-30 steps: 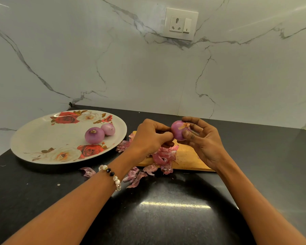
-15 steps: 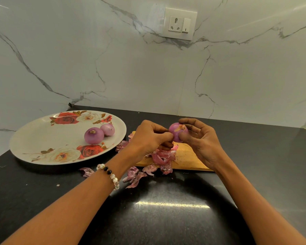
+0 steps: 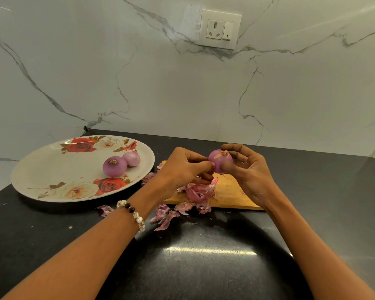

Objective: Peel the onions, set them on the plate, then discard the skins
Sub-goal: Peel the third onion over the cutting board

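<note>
A black stone counter (image 3: 204,267) runs under a white marble-veined wall with a socket plate (image 3: 220,29) set high in it. Above the counter, the right hand (image 3: 250,176) cups a purple onion (image 3: 219,162), thumb pressed to its near face and fingers curled round its far side, with a scrap of dry skin left at the top. The left hand (image 3: 182,169) meets the onion from the left, its fingertips pinched together against the bulb's side; a beaded bracelet (image 3: 131,214) circles that wrist. Directly beneath the hands lies a wooden cutting board (image 3: 232,194), and a heap of peeled skins (image 3: 198,192) sits on its near left part, with more scraps spilling off the edge onto the counter. Farther left, just beside the board, rests a large floral plate (image 3: 52,169) carrying two peeled onions (image 3: 115,166) that touch each other near its right side.
</note>
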{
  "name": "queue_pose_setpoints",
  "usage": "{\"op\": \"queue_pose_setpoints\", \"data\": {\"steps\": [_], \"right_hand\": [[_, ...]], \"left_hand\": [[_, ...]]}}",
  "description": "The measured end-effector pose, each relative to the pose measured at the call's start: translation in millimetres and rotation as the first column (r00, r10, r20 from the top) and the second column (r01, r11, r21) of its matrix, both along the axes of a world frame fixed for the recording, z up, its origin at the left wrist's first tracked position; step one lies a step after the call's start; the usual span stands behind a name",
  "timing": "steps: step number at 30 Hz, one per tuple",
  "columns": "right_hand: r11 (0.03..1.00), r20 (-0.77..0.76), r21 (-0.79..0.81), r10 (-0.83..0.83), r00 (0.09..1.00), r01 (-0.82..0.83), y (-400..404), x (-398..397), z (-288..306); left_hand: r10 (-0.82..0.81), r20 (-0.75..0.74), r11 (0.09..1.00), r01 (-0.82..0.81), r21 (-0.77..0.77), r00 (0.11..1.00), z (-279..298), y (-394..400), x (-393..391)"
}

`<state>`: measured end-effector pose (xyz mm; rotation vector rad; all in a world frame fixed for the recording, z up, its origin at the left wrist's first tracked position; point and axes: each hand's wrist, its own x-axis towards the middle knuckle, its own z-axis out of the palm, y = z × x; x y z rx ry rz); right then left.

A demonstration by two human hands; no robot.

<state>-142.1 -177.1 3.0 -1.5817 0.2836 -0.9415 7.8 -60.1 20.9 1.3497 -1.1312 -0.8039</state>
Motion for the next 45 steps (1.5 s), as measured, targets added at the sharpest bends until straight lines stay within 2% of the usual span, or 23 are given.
{"op": "queue_pose_setpoints", "data": {"steps": [10,21,37,42,45], "right_hand": [[1.0,-0.06,-0.03,-0.006,0.998,0.005,2.7,-1.7,1.1],[1.0,-0.039,-0.01,0.007,0.999,-0.007,1.8,-3.6,3.0],[1.0,-0.06,-0.03,0.003,0.998,-0.005,-1.2,-1.9,-0.3],[1.0,-0.038,-0.016,-0.007,0.999,0.006,-2.0,-1.8,0.9],[0.999,-0.039,-0.028,-0.023,0.999,0.022,-3.2,-2.8,-0.5]], "left_hand": [[-0.035,0.019,0.999,0.034,0.02,0.999,0.3,1.7,3.1],[-0.045,-0.119,0.998,0.051,0.045,0.992,1.8,1.7,3.1],[0.001,0.042,0.999,-0.002,0.033,0.999,-2.7,-0.1,3.8],[0.019,-0.019,0.999,-0.018,0.034,1.0,-1.0,0.2,3.6],[0.015,-0.114,0.998,-0.009,0.056,0.993,0.2,-0.1,2.4]]}}
